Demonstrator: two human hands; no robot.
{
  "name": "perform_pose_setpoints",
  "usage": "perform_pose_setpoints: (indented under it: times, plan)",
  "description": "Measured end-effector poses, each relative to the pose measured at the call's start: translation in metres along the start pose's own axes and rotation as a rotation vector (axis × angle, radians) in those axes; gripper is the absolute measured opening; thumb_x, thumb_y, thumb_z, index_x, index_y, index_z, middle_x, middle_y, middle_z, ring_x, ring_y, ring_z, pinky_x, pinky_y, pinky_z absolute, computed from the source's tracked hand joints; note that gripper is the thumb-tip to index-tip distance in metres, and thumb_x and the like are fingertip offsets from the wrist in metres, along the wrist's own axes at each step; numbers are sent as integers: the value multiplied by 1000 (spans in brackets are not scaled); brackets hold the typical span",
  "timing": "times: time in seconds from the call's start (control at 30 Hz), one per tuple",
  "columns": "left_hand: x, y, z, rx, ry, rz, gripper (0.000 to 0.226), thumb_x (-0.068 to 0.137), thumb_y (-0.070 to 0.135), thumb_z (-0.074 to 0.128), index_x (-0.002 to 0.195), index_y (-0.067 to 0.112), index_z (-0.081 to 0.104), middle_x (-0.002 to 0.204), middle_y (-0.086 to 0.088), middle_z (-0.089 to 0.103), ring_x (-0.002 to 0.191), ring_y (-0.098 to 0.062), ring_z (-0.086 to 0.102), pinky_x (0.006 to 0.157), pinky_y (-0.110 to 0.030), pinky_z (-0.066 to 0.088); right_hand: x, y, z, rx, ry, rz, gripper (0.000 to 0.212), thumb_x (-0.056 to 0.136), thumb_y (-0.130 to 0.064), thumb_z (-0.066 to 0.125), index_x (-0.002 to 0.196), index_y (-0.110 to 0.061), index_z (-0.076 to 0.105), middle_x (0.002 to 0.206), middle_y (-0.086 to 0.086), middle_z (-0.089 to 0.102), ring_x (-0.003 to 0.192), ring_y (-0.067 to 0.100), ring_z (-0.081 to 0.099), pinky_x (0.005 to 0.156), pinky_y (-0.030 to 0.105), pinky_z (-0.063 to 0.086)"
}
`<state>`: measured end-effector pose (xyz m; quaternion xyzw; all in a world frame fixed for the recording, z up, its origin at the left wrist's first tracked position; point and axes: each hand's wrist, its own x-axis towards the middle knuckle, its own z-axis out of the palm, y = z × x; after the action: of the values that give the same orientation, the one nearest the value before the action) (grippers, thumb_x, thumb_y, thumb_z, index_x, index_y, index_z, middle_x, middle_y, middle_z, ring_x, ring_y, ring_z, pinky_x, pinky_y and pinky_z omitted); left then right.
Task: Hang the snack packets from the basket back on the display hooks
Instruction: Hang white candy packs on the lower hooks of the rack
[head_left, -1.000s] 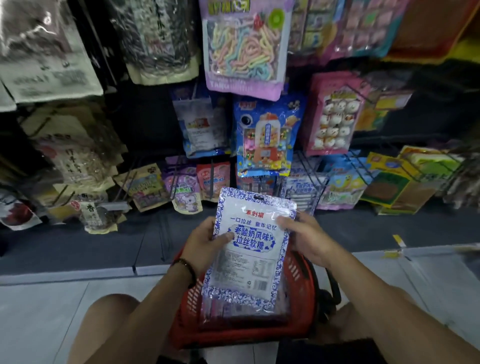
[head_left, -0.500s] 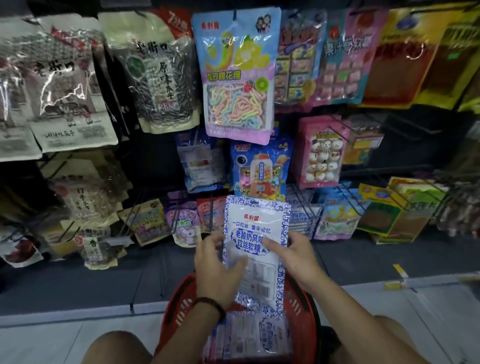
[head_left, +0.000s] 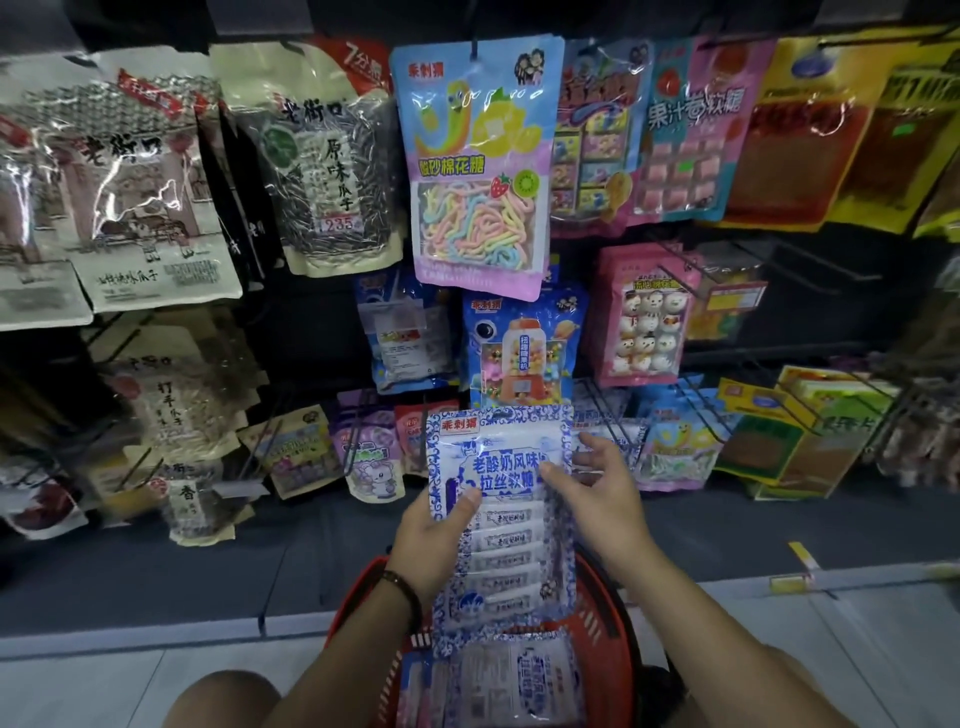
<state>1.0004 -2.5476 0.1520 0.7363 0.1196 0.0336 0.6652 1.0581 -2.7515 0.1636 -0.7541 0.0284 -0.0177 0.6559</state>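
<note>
— Fingers of the left hand (head_left: 434, 530): what are they on?

— They are clamped on the blue-and-white packet (head_left: 501, 564). The thumb lies on its front near the left edge, and the other fingers are hidden behind it. A dark bracelet (head_left: 408, 590) sits on that wrist.

— And the right hand (head_left: 602, 499)?

— Its thumb presses the front by the right edge. Its fingers (head_left: 592, 447) are loosely spread and show just past that edge, so the edge is pinched between thumb and fingers.

— Which way does the packet point?

— Its long axis stands upright, running from the wrists up toward the shelf. The header end, with the red logo and the hang slot, is above both thumbs. The bottom end is below them. The printed front faces the camera and the top edge is close to level.

— Where is it, then?

— It is in the air between the two hands. Below the fingers is the red basket (head_left: 358, 592), and the packet's bottom end overlaps its rim in this view. More packets (head_left: 519, 675) of the same print lie flat inside the basket, their lettering turned sideways.

— And beyond the fingertips?

— The lowest row of hanging packets (head_left: 363, 462) is there on black wire hooks (head_left: 605, 413), just behind the held packet's top end. I cannot tell whether they touch. Straight above the top edge hangs a blue gumball-machine packet (head_left: 524, 348). Above that hangs a pastel candy-string packet (head_left: 478, 171).
</note>
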Motion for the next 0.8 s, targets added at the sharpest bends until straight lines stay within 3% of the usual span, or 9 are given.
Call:
perform_pose_setpoints:
  times: [0.07,0.13,0.2,0.4,0.47,0.53,0.6,0.7,0.8]
  plan:
    - [3,5,-2,-12,-56,12,50,95,45,69,140,26,58,137,11,66,127,-9,60,115,-42,45,7,-4,-5,84,-76,31,63,94,-32,78,150,-20,50,138,-7,60,116,11,61,100,33,50]
    - [6,10,-3,2,-95,26,34,97,40,67,130,30,64,129,13,70,121,-7,65,111,-38,49,11,-6,-7,165,-127,10,39,97,-20,75,135,-17,65,128,-7,74,114,13,71,109,41,53]
    - [7,19,0,33,-81,50,30,98,44,63,125,32,65,129,17,67,118,-2,63,108,-32,47,14,-5,-8,187,-138,-26,24,97,-13,74,120,-17,73,114,-1,81,107,19,77,107,50,57]
    - [24,32,10,46,-11,146,43,94,49,68,132,31,63,131,17,67,123,-6,62,106,-34,49,25,-6,-17,146,-116,-67,27,96,-18,77,122,-11,73,116,7,80,109,24,76,101,48,60]
    - [32,36,14,90,-16,153,28,93,47,68,116,30,69,106,14,72,99,-6,68,90,-31,53,32,-2,-23,82,-79,-91,37,92,-32,82,114,-4,70,108,14,77,100,28,76,89,48,61]
    - [40,35,20,177,10,180,44,88,54,68,94,11,67,73,-9,52,62,-19,48,65,-38,45,38,2,-31,27,-30,-134,44,92,-29,82,78,-1,51,72,20,50,63,24,53,63,38,44]
    - [48,33,29,282,39,183,60,86,59,71,83,0,58,74,-23,39,61,-30,45,64,-45,41,44,11,-41,6,11,-135,48,93,-22,81,68,-6,43,66,19,35,56,17,39,58,29,34]
    - [60,23,49,365,-26,138,64,74,82,65,107,28,75,100,-9,75,94,-31,71,86,-42,59,48,23,-54,34,57,-111,19,93,-12,79,77,-9,70,60,-2,66,55,8,58,55,21,48]
    - [65,15,74,272,-62,71,19,92,38,75,107,44,65,103,-5,76,88,-24,74,84,-36,61,55,45,-62,39,121,-84,8,93,-11,79,88,-15,77,79,10,76,71,28,71,69,40,59]
